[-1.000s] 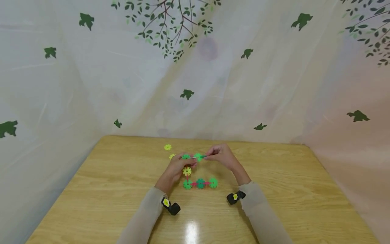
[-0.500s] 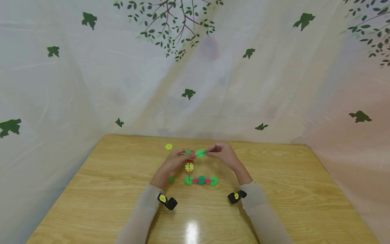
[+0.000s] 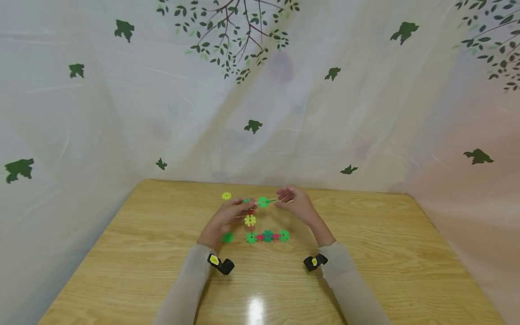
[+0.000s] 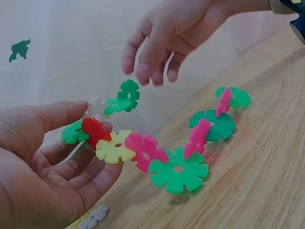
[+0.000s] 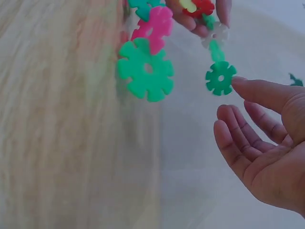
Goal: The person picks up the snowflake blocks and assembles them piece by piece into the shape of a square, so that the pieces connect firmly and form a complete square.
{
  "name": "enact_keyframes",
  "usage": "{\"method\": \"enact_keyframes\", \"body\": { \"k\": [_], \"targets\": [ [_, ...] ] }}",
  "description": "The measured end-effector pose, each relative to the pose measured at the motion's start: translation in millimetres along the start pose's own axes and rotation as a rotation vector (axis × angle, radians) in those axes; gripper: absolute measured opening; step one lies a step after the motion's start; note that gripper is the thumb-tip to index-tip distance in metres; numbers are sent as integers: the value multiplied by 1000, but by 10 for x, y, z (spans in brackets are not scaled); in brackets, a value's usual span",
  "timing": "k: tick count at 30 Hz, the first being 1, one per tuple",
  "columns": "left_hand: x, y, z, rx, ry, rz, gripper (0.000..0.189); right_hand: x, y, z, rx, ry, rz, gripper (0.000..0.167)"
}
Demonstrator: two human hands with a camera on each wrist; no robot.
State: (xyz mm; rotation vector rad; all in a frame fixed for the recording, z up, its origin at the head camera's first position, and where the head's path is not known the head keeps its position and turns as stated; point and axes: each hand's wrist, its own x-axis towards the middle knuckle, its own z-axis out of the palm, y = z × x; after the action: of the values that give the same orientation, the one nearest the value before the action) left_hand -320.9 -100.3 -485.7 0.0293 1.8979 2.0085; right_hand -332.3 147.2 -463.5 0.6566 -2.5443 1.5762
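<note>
My left hand (image 3: pixel 227 215) holds a chain of interlocking flower-shaped plastic discs, pinched between thumb and fingers at a white disc (image 4: pixel 97 109) and a green disc (image 4: pixel 74 133). Below the thumb, a red disc (image 4: pixel 96 128), a yellow disc (image 4: pixel 110 152) and a pink disc (image 4: pixel 140 160) lead to a large green disc (image 4: pixel 164 177). From there the chain turns right, alternating pink and green. A short upper arm ends in a green disc (image 5: pixel 212 82). Beside that end, my right hand (image 3: pixel 297 205) has loosely bent fingers and grips nothing; whether its thumb touches the disc I cannot tell.
On the wooden table (image 3: pixel 365 271), a loose yellow disc (image 3: pixel 226 196) lies toward the back, and a loose green disc (image 3: pixel 228 238) is by the left wrist. A grey-white disc (image 4: pixel 94 218) lies under the left hand. A printed cloth (image 3: pixel 183 113) hangs behind the table.
The right hand, which pinched the end green disc, has let go and its fingers have loosened. My left hand and the chain have shifted slightly away from me; the loose green disc has come into view.
</note>
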Motion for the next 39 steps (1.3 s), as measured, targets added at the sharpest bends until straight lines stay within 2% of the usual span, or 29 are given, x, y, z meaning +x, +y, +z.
{"method": "enact_keyframes", "body": {
  "k": [3,7,10,13,20,24,29,34,39],
  "targets": [
    [-1,-4,-33,1,-3,0,39,-11,-149,39,-60,-39,-31,23],
    [2,-3,-71,-20,-4,-9,39,-50,-351,188,-115,-257,-81,14],
    [1,7,-107,-42,-4,-19,38,-78,-446,359,-170,-410,-142,14],
    [0,19,-141,-52,-5,-21,36,-94,-511,530,-204,-494,-207,18],
    [-8,-6,-189,-103,-1,-13,26,-133,-618,846,-325,-578,-235,25],
    [-20,-15,-237,-53,-21,3,29,-111,-599,976,-432,-602,-336,20],
    [-40,-1,-253,-7,-37,-5,28,-94,-551,1056,-496,-653,-389,17],
    [-11,-10,-244,-46,-54,-29,26,-144,-555,1044,-543,-666,-366,21],
    [5,-15,-212,-35,-63,-37,34,-245,-589,959,-478,-682,-293,19]
  ]
}}
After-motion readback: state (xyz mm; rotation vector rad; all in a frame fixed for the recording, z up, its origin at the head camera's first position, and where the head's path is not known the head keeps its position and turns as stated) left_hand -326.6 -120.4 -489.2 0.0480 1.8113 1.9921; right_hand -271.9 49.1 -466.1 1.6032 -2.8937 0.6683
